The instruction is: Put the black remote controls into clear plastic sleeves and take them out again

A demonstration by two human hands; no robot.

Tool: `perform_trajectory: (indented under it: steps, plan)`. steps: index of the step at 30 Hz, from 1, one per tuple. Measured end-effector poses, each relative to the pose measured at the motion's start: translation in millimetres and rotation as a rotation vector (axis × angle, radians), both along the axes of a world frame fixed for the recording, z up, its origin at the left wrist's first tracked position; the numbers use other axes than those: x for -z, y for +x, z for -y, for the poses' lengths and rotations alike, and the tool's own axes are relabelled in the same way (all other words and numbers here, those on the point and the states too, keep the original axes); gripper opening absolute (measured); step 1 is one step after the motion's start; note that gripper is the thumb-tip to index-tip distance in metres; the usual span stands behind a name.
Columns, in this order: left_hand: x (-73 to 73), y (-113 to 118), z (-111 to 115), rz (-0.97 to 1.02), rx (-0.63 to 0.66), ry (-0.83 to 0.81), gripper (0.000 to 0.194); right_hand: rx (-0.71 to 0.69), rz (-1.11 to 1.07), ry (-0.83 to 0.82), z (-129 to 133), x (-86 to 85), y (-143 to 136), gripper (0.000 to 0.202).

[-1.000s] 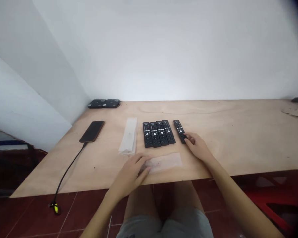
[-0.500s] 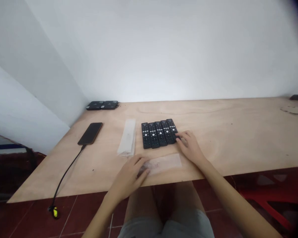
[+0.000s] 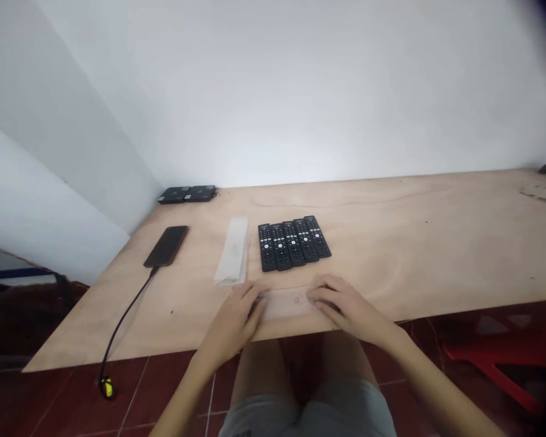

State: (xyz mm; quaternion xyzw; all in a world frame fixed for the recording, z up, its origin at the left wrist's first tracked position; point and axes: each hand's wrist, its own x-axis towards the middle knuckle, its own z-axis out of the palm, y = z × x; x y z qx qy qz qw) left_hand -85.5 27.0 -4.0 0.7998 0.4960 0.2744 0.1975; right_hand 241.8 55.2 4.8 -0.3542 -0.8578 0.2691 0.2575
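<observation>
Several black remote controls [image 3: 293,244] lie side by side in a tight row on the wooden table [image 3: 437,243]. In front of them, at the table's near edge, lies a clear plastic bag [image 3: 286,302]. My left hand [image 3: 236,318] rests on the bag's left end and my right hand [image 3: 343,305] on its right end, fingers flat on the plastic. Whether either hand pinches the bag is unclear. A stack of more clear bags [image 3: 233,250] lies left of the remotes.
A black phone [image 3: 166,246] lies at the left with a cable [image 3: 122,318] hanging off the table edge. Two flat black devices [image 3: 188,193] sit by the wall corner. Scraps [image 3: 543,192] lie at the far right. My knees are below the table.
My right hand pushed the separate fifth remote left against the row, then drew back onto the right end of the bag. My left hand stayed on the bag.
</observation>
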Motion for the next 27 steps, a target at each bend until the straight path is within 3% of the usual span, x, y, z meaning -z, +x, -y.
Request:
perform_trajectory:
  steps: [14, 18, 20, 22, 25, 27]
  plan:
    - [7.5, -6, -9, 0.168, -0.183, -0.126, 0.026, 0.220, -0.108, -0.216, 2, 17.8, 60, 0.041]
    - [3.8, -5, -8, 0.151, -0.199, 0.018, 0.025, 0.233, -0.122, -0.227, 4, 13.9, 65, 0.039]
    - [2.3, -4, -4, 0.115, -0.158, 0.154, 0.021, 0.226, -0.126, -0.168, 6, 12.9, 64, 0.035]
    - [0.8, -2, 2, 0.061, -0.031, 0.223, 0.015, 0.202, -0.116, -0.097, 7, 12.3, 63, 0.029]
    - [-1.3, -1, 11, 0.009, 0.175, 0.209, 0.012, 0.135, -0.074, -0.047, 7, 11.3, 63, 0.024]
    - [-1.8, -3, 14, 0.024, 0.221, 0.200, 0.012, 0.105, -0.055, -0.045, 5, 10.8, 63, 0.024]
